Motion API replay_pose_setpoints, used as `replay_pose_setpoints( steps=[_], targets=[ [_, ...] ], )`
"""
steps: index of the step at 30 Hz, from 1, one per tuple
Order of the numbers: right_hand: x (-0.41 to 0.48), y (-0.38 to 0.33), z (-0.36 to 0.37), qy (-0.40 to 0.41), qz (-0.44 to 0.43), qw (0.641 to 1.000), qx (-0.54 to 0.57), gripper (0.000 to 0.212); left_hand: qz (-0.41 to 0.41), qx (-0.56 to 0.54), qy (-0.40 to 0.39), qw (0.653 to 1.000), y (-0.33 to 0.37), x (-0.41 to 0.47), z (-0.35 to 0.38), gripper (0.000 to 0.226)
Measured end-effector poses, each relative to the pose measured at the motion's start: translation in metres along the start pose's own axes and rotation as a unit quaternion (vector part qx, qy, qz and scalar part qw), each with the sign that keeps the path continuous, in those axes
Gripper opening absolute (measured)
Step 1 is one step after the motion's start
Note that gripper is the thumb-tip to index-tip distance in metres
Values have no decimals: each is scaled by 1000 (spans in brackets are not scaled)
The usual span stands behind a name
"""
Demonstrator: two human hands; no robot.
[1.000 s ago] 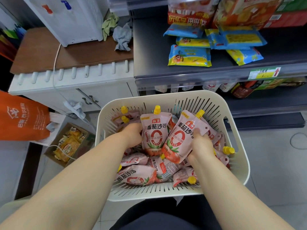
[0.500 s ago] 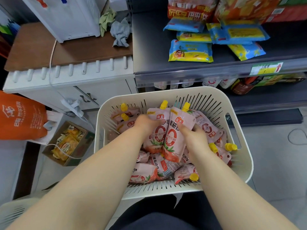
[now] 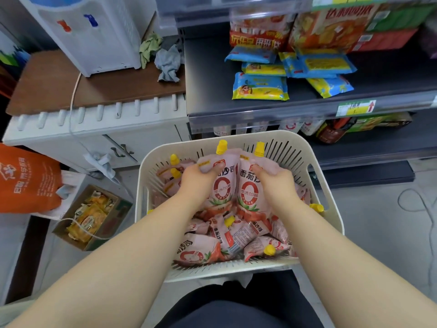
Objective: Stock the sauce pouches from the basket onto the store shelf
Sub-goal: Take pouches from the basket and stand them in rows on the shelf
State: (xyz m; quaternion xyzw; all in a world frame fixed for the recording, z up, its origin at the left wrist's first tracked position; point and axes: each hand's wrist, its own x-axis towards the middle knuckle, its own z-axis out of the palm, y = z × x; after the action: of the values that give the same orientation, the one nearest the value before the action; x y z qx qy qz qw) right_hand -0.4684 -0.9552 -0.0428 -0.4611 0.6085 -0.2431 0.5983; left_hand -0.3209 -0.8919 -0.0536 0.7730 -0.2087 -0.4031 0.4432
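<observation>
A cream slotted basket (image 3: 328,185) sits on my lap, filled with several pink tomato sauce pouches with yellow caps. My left hand (image 3: 198,178) grips the upper part of one upright pouch (image 3: 222,185). My right hand (image 3: 274,181) grips a second upright pouch (image 3: 249,192) right beside it, the two touching side by side above the loose pouches (image 3: 236,235). The dark store shelf (image 3: 354,147) lies just beyond the basket's far rim, with a few similar pouches (image 3: 290,126) standing at its back, mostly hidden by the rail above.
The upper shelf (image 3: 208,86) carries blue and yellow snack packs (image 3: 260,87) and big bags behind. To the left stand a white cabinet (image 3: 94,129) with a water dispenser (image 3: 94,31), an orange bag (image 3: 26,178) and a cardboard box (image 3: 92,216) on the floor.
Both hands have raised their pouches and brought them together, upright and side by side, nearer the basket's far rim. The view has tilted slightly upward.
</observation>
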Motion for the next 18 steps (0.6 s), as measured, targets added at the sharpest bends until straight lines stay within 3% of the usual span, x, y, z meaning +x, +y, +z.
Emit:
replay_pose_setpoints(
  steps=[4,8,13,18],
  targets=[
    [-10,-35,-21,-2,-75,996,56,6,71,-64,-37,995,48,-18,-17,18],
    [-28,-94,-42,-21,-163,979,116,33,129,-154,-75,977,101,-36,-31,7],
    [-58,-164,-73,-49,-263,951,156,12,185,-230,-88,951,162,-55,-40,16],
    [-83,-212,-102,-50,-331,932,141,10,250,-184,-97,945,210,-73,-42,11]
  ],
)
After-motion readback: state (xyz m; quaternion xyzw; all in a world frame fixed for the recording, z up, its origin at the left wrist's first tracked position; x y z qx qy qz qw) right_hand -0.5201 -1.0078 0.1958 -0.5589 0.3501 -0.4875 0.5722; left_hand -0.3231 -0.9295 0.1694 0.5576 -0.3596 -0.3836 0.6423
